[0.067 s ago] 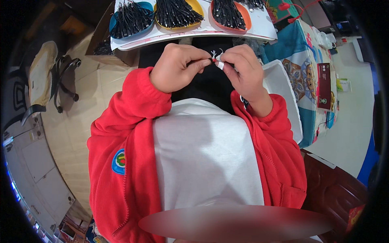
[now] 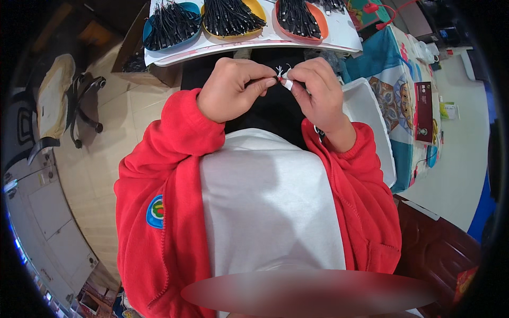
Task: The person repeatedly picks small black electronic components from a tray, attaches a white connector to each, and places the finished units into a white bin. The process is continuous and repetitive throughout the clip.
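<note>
In front of my chest, close under the table's near edge, my two hands meet fingertip to fingertip. My left hand [image 2: 233,87] is closed in a pinch on a thin cable end, mostly hidden by the fingers. Fine white wire ends [image 2: 279,70] fan upward there, with a bit of red beside them. My right hand [image 2: 322,91] also pinches at this spot. White material [image 2: 287,83] shows at its fingertips; whether it is tape on the fingers or a held strip, I cannot tell.
On the white table [image 2: 233,46] ahead stand a blue tray [image 2: 148,38], a yellow tray [image 2: 263,21] and an orange tray [image 2: 323,27], piled with black cables. A white foam box [image 2: 384,135] stands at my right, a cardboard box [image 2: 121,53] left. An office chair [image 2: 55,100] is farther left.
Hardly anything differs. The right fingertips and the white material have shifted very slightly; both hands keep their pinch.
</note>
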A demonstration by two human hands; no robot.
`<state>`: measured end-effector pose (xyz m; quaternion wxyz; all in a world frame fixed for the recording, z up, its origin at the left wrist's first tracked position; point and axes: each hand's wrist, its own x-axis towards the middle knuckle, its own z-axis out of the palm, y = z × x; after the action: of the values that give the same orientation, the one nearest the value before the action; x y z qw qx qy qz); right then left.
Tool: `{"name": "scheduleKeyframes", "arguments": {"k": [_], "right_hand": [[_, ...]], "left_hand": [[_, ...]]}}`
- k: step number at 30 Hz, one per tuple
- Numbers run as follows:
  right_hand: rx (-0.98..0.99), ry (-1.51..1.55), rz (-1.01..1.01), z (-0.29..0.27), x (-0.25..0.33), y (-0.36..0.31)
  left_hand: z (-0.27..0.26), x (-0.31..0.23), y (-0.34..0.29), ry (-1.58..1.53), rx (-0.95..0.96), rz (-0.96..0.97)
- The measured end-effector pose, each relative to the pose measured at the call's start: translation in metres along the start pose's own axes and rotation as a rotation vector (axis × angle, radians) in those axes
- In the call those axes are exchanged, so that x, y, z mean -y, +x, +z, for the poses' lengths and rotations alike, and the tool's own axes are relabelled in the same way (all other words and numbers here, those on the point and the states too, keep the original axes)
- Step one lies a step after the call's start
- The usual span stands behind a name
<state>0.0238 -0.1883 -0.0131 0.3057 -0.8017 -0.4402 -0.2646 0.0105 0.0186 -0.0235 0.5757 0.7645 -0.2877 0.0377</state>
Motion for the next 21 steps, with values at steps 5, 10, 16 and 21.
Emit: {"name": "scheduleKeyframes", "arguments": {"k": [5, 10, 16, 21], "right_hand": [[0.116, 0.833, 0.741, 0.010, 0.001, -0.016], [0.089, 1.734, 1.294, 0.021, 0.004, -0.026], [-0.015, 0.212, 0.254, 0.007, 0.004, -0.014], [-0.034, 0.075, 0.151, 0.019, -0.002, -0.009]], "left_hand": [[0.010, 0.002, -0.008, 0.598, -0.068, 0.394], [0.012, 0.008, -0.011, 0.625, -0.075, 0.377], [0.009, 0.003, -0.010, -0.055, -0.123, -0.127], [0.015, 0.002, -0.010, -0.046, -0.156, -0.116]]}}
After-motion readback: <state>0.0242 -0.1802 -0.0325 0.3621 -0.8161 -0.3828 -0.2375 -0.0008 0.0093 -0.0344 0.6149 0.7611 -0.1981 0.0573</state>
